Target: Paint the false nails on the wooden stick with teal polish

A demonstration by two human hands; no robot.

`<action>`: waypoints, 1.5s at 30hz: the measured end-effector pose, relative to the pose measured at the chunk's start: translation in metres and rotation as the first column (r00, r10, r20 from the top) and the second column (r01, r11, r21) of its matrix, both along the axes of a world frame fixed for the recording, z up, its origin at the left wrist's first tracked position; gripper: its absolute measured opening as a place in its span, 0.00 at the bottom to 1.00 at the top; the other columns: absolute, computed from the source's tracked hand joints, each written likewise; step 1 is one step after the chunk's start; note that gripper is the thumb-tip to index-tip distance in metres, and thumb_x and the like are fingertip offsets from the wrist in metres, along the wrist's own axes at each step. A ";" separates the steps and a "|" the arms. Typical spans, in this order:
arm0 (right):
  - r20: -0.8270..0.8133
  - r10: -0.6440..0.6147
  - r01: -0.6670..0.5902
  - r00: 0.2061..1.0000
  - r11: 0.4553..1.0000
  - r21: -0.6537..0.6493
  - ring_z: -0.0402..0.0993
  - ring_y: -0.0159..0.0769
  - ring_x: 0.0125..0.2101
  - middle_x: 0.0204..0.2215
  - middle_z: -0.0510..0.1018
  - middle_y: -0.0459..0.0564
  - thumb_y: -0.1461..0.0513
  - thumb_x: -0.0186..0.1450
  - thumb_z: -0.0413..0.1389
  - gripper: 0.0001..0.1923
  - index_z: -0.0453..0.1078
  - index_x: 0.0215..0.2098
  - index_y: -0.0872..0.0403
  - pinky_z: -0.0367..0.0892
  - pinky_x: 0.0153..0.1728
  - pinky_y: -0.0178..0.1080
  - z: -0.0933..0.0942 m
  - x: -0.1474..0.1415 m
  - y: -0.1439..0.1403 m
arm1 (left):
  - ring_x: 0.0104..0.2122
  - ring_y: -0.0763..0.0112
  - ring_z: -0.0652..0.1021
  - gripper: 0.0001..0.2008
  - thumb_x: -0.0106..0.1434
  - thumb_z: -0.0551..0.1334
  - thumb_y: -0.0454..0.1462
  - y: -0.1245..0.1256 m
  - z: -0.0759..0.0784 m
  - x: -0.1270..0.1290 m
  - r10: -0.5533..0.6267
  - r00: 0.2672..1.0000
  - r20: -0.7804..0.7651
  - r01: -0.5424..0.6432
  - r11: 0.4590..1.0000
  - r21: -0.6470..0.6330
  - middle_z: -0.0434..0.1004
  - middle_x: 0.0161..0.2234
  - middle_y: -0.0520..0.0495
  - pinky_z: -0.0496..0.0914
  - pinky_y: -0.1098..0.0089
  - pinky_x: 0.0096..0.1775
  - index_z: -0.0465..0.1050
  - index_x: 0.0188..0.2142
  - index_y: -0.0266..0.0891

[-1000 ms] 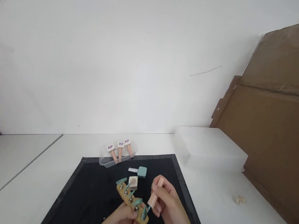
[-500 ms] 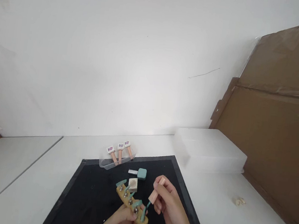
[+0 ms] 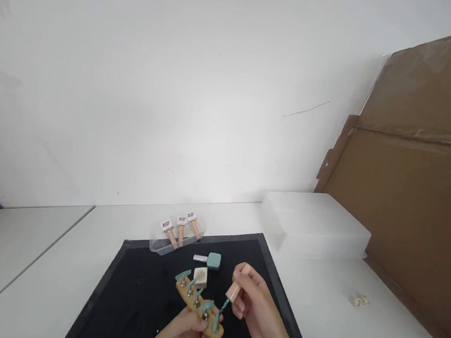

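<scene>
The left hand (image 3: 183, 336) gripped the wooden nail holder (image 3: 198, 308) above the black mat (image 3: 135, 299); the right hand (image 3: 253, 306) pinched the polish brush (image 3: 230, 296) on its nearest tip. A wobble could smear neighbouring teal tips.

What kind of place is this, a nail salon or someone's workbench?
Probably a makeshift nail-art practice bench, not a salon. On a black mat over a plain white table, the left hand holds a wooden holder of teal nail tips, the right hand a polish brush. Bare wall and cardboard behind.
</scene>
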State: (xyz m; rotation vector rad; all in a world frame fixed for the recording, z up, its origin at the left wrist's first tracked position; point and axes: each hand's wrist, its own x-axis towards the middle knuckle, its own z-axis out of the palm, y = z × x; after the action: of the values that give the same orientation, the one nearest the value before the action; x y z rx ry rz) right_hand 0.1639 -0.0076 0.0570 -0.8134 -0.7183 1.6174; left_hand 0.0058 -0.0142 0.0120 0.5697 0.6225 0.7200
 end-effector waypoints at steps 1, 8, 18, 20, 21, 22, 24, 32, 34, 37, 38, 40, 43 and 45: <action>-0.009 0.011 -0.011 1.000 1.000 0.003 0.46 0.22 0.13 0.13 0.57 0.37 0.62 0.60 0.54 0.09 0.61 0.24 0.54 0.47 0.14 0.28 0.000 0.000 -0.001 | 0.18 0.77 0.67 0.10 0.46 0.63 0.33 0.000 0.001 0.000 0.004 1.000 -0.002 -0.004 1.000 -0.004 0.72 0.22 0.51 0.61 0.69 0.27 0.74 0.31 0.36; 0.053 0.085 -0.084 0.995 0.996 -0.007 0.49 0.22 0.12 0.11 0.59 0.37 0.61 0.58 0.56 0.08 0.62 0.24 0.55 0.47 0.14 0.28 0.002 -0.003 -0.004 | 0.18 0.77 0.66 0.08 0.47 0.62 0.32 0.000 0.002 0.002 -0.004 1.000 -0.001 0.004 1.000 -0.001 0.68 0.17 0.53 0.61 0.69 0.27 0.74 0.30 0.35; 0.136 0.029 -0.027 0.990 1.000 -0.012 0.47 0.23 0.13 0.12 0.58 0.37 0.60 0.58 0.55 0.09 0.61 0.24 0.55 0.48 0.14 0.28 0.001 0.000 0.001 | 0.18 0.77 0.67 0.09 0.46 0.62 0.32 0.000 -0.003 0.002 0.012 1.000 -0.008 -0.012 1.000 0.007 0.71 0.21 0.51 0.61 0.68 0.27 0.74 0.31 0.35; 0.145 0.014 -0.013 0.989 1.000 -0.010 0.47 0.23 0.13 0.12 0.58 0.37 0.60 0.58 0.55 0.08 0.61 0.24 0.54 0.48 0.14 0.29 0.000 0.000 0.001 | 0.18 0.78 0.66 0.10 0.45 0.62 0.32 0.000 -0.003 0.002 0.025 1.000 -0.013 -0.026 1.000 -0.008 0.73 0.24 0.50 0.61 0.68 0.27 0.74 0.31 0.35; 0.146 0.010 -0.008 0.989 1.000 -0.012 0.46 0.23 0.13 0.12 0.57 0.37 0.60 0.58 0.55 0.08 0.61 0.24 0.54 0.48 0.14 0.29 -0.001 0.000 0.002 | 0.18 0.78 0.66 0.10 0.45 0.63 0.32 0.000 -0.002 0.002 0.033 0.999 -0.014 -0.033 0.999 -0.016 0.74 0.25 0.50 0.62 0.68 0.27 0.74 0.31 0.35; 0.148 0.005 -0.003 0.989 1.000 -0.015 0.46 0.23 0.13 0.12 0.57 0.37 0.60 0.58 0.55 0.09 0.61 0.24 0.54 0.48 0.14 0.29 -0.001 0.000 0.002 | 0.18 0.78 0.66 0.10 0.45 0.63 0.32 0.000 -0.001 0.002 0.040 0.999 -0.013 -0.041 0.999 -0.022 0.75 0.27 0.49 0.62 0.68 0.27 0.74 0.31 0.36; 0.153 -0.005 0.009 0.988 1.000 -0.023 0.46 0.23 0.13 0.12 0.58 0.37 0.61 0.57 0.55 0.09 0.61 0.23 0.54 0.48 0.14 0.29 -0.002 0.000 0.002 | 0.18 0.78 0.66 0.10 0.45 0.63 0.31 -0.001 0.000 0.002 0.052 0.999 -0.011 -0.052 0.998 -0.034 0.76 0.29 0.48 0.62 0.67 0.27 0.74 0.30 0.36; 0.134 -0.031 0.035 0.991 0.999 -0.027 0.46 0.23 0.14 0.13 0.59 0.38 0.60 0.57 0.56 0.10 0.61 0.23 0.54 0.48 0.14 0.29 -0.001 0.001 0.002 | 0.18 0.78 0.67 0.10 0.45 0.62 0.31 0.000 -0.002 0.001 0.041 0.999 -0.006 -0.041 0.999 -0.026 0.75 0.29 0.48 0.61 0.68 0.27 0.73 0.30 0.36; 0.117 -0.040 0.044 0.992 0.999 -0.030 0.46 0.23 0.14 0.12 0.58 0.37 0.60 0.57 0.56 0.10 0.61 0.23 0.54 0.48 0.14 0.29 -0.001 0.001 0.002 | 0.17 0.78 0.67 0.10 0.45 0.62 0.31 0.001 -0.003 0.000 0.030 1.000 0.000 -0.030 0.999 -0.017 0.75 0.27 0.49 0.61 0.68 0.27 0.74 0.30 0.36; 0.050 -0.034 0.036 0.998 0.999 -0.027 0.45 0.24 0.14 0.12 0.57 0.37 0.60 0.57 0.57 0.10 0.61 0.23 0.54 0.47 0.15 0.29 -0.003 0.002 0.002 | 0.18 0.76 0.67 0.09 0.46 0.61 0.32 0.002 -0.004 0.000 -0.003 1.000 -0.002 0.003 1.000 0.008 0.69 0.18 0.52 0.61 0.68 0.28 0.74 0.30 0.34; 0.016 -0.028 0.028 0.999 0.999 -0.023 0.45 0.24 0.14 0.12 0.56 0.37 0.60 0.57 0.57 0.10 0.61 0.23 0.54 0.47 0.15 0.29 -0.003 0.002 0.002 | 0.18 0.76 0.67 0.09 0.47 0.60 0.32 0.002 -0.004 0.000 -0.011 1.000 -0.005 0.011 1.000 0.016 0.68 0.16 0.52 0.61 0.69 0.28 0.74 0.31 0.34; -0.048 -0.018 0.018 0.999 1.000 -0.008 0.45 0.24 0.14 0.12 0.56 0.37 0.60 0.58 0.56 0.09 0.62 0.24 0.54 0.46 0.15 0.29 -0.004 0.002 0.001 | 0.18 0.76 0.66 0.09 0.47 0.60 0.33 0.002 -0.004 -0.001 -0.019 1.000 -0.011 0.020 0.999 0.027 0.65 0.15 0.53 0.61 0.69 0.27 0.74 0.31 0.33; -0.095 -0.001 0.002 0.995 1.000 0.017 0.44 0.24 0.14 0.12 0.55 0.37 0.61 0.59 0.56 0.08 0.62 0.24 0.54 0.46 0.15 0.29 -0.002 0.002 0.000 | 0.17 0.77 0.65 0.09 0.47 0.61 0.33 0.003 -0.003 0.000 -0.017 1.000 -0.009 0.017 0.999 0.030 0.66 0.16 0.53 0.61 0.69 0.27 0.74 0.30 0.33; -0.092 0.023 -0.021 0.995 0.999 0.032 0.45 0.24 0.14 0.12 0.55 0.37 0.61 0.59 0.56 0.08 0.62 0.24 0.54 0.46 0.15 0.29 0.000 0.002 -0.001 | 0.17 0.77 0.65 0.09 0.47 0.61 0.33 0.003 -0.003 0.000 -0.013 1.000 -0.010 0.014 1.000 0.028 0.67 0.16 0.52 0.61 0.69 0.27 0.74 0.30 0.33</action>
State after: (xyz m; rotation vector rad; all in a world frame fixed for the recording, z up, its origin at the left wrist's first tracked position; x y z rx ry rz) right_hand 0.1657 -0.0087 0.0569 -0.7057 -0.6864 1.6490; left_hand 0.0053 -0.0116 0.0087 0.6029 0.6181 0.7144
